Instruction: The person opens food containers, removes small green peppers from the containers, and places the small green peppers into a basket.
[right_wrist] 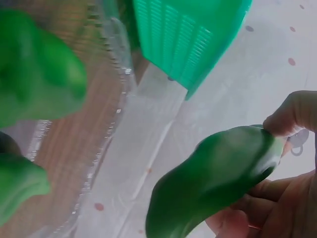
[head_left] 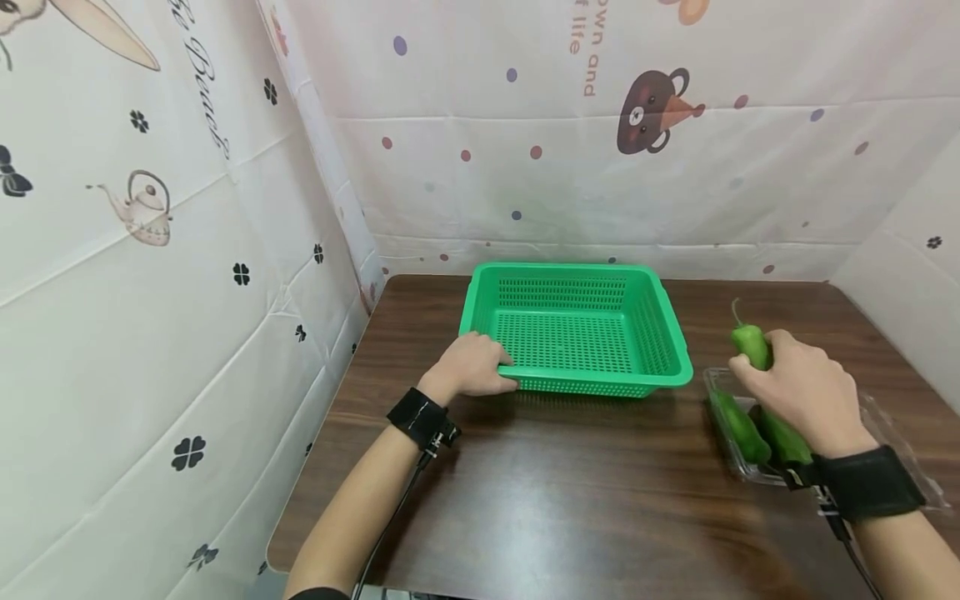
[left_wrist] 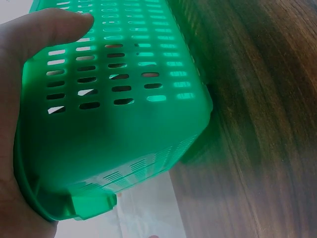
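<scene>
Left hand (head_left: 474,367) is clamped on the near left corner of the basket (head_left: 577,287) — thumb on the rim, fingers curled round the outside wall, which the left wrist view shows up close. Right hand (head_left: 806,392) has its fingers wrapped round one pepper (head_left: 750,342), held up just above the tray (head_left: 720,385) with the stem pointing away from the person.

Count so far: one green basket, nothing in it; one clear plastic tray; three green peppers — the one in the hand plus two peppers (head_left: 742,429) lying in the tray.

Basket sits toward the back middle of the table (head_left: 570,500), its far rim close to the curtain (head_left: 600,167). Tray is just beside the basket's right front corner, near the table's right edge. Big open patch of wood in front of the basket, between the two arms. Curtains close off the left, back and right sides.
</scene>
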Demonstrator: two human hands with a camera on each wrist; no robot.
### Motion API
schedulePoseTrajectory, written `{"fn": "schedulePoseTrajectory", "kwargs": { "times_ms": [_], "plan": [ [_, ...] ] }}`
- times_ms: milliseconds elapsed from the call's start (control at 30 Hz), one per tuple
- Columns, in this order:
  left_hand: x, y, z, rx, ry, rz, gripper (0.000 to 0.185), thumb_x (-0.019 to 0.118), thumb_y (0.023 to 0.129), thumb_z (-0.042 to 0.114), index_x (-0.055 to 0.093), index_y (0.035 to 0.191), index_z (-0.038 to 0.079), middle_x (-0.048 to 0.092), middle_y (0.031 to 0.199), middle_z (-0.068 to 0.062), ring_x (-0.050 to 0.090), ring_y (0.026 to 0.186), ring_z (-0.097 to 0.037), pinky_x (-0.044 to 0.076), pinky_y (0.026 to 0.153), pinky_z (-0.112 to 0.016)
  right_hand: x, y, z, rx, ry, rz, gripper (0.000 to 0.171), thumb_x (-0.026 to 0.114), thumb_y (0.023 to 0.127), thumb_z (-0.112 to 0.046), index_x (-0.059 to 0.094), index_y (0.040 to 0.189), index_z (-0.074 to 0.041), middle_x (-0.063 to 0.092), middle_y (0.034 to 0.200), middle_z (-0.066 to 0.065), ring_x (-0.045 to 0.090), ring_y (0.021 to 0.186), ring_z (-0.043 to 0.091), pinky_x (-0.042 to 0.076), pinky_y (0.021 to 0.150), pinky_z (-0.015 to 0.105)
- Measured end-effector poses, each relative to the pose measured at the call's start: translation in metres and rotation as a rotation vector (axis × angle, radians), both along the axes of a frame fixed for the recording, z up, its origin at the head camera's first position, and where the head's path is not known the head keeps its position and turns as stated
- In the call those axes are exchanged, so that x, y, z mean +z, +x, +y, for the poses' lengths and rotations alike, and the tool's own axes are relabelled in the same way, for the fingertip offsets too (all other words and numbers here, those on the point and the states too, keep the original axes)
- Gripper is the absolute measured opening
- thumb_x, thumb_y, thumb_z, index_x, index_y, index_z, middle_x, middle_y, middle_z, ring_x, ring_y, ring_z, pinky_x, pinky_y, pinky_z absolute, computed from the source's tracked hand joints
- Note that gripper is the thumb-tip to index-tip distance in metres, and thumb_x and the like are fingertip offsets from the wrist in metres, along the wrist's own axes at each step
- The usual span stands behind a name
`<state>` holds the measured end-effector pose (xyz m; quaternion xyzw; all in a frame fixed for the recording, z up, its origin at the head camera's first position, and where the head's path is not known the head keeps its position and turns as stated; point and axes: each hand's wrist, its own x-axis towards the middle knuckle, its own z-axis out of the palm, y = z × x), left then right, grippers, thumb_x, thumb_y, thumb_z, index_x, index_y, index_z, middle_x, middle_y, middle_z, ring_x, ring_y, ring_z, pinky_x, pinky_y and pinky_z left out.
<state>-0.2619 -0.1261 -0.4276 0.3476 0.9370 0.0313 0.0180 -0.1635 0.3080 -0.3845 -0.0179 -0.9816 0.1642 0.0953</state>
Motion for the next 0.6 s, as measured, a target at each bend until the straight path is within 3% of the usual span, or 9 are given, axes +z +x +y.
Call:
{"fn": "schedulePoseTrajectory", "kwargs": {
  "times_ms": [133,233,400,600],
  "plan": [
    [-0.001,-0.001,0.000,-0.011,-0.004,0.020,0.025,0.067,0.090,0.051,0.081,0.093,0.030,0.057,0.061,0.015,0.051,0.066,-0.003,0.042,0.068,-0.025,0.009,-0.004,-0.005,0.027,0.023,0.000,0.056,0.051,0.099,-0.045,0.053,0.119,0.006,0.049,0.068,0.008,0.045,0.056,0.023,0.028,0.047,0.034],
    [0.000,-0.002,0.000,-0.013,-0.004,0.019,0.024,0.067,0.090,0.051,0.075,0.080,0.030,0.037,0.055,0.014,0.035,0.061,-0.006,0.033,0.065,-0.025,0.014,-0.008,-0.010,0.070,0.042,0.009,0.062,0.054,0.099,-0.044,0.051,0.132,0.008,0.055,0.071,0.009,0.047,0.058,0.022,0.030,0.047,0.034],
    [0.000,-0.002,0.000,-0.006,0.006,0.010,0.027,0.067,0.090,0.050,0.071,0.075,0.028,0.027,0.057,0.012,0.026,0.062,-0.008,0.026,0.063,-0.027,0.021,-0.016,-0.023,0.152,0.088,0.043,0.060,0.061,0.098,-0.042,0.054,0.133,0.006,0.059,0.078,0.013,0.050,0.062,0.023,0.033,0.046,0.033],
    [-0.002,-0.001,0.002,-0.004,-0.007,0.014,0.025,0.067,0.090,0.050,0.073,0.078,0.029,0.028,0.057,0.012,0.028,0.063,-0.008,0.029,0.065,-0.026,0.021,-0.027,-0.038,0.183,0.124,0.047,0.056,0.061,0.098,-0.040,0.054,0.136,0.001,0.058,0.098,0.021,0.050,0.070,0.028,0.032,0.048,0.033]
  ]
}}
